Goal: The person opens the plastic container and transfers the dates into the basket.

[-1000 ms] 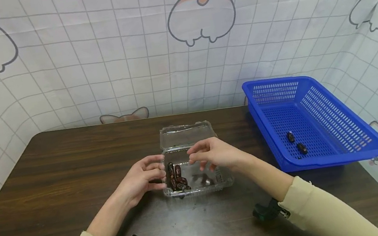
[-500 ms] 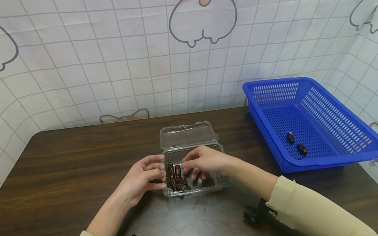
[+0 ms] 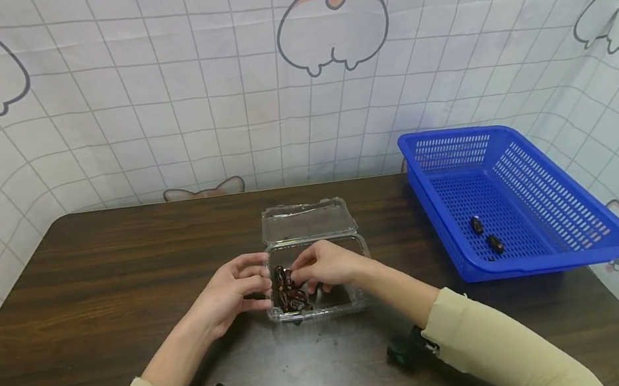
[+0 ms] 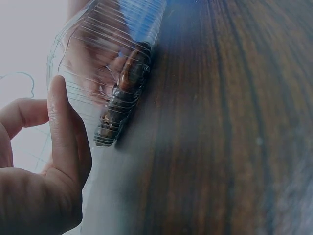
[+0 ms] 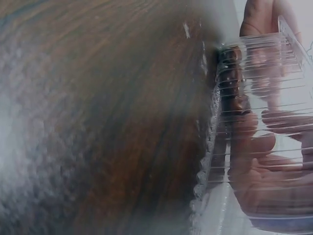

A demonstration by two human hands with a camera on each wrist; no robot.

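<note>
A clear plastic clamshell box (image 3: 333,311) stands on the table with its lid (image 3: 308,222) folded back. Several glossy brown dates (image 3: 293,301) lie along its left side. My left hand (image 3: 238,288) rests its fingertips against the box's left wall, fingers mostly straight; the left wrist view shows the thumb (image 4: 59,117) up against the plastic. Reaching into the box from the right, my right hand (image 3: 329,265) pinches one date between thumb and forefinger. Through the ribbed wall in the right wrist view, its fingers (image 5: 244,125) appear right at the dates (image 5: 232,83).
A blue plastic basket (image 3: 548,261) stands at the table's right side, with two dark dates (image 3: 494,243) on its slotted floor. The dark wooden table (image 3: 117,275) runs back to a white gridded cloth wall (image 3: 253,135) with cartoon dogs.
My right hand has moved left and down inside the box, and its fingertips have come together on a date. The left hand has stayed at the box's wall.
</note>
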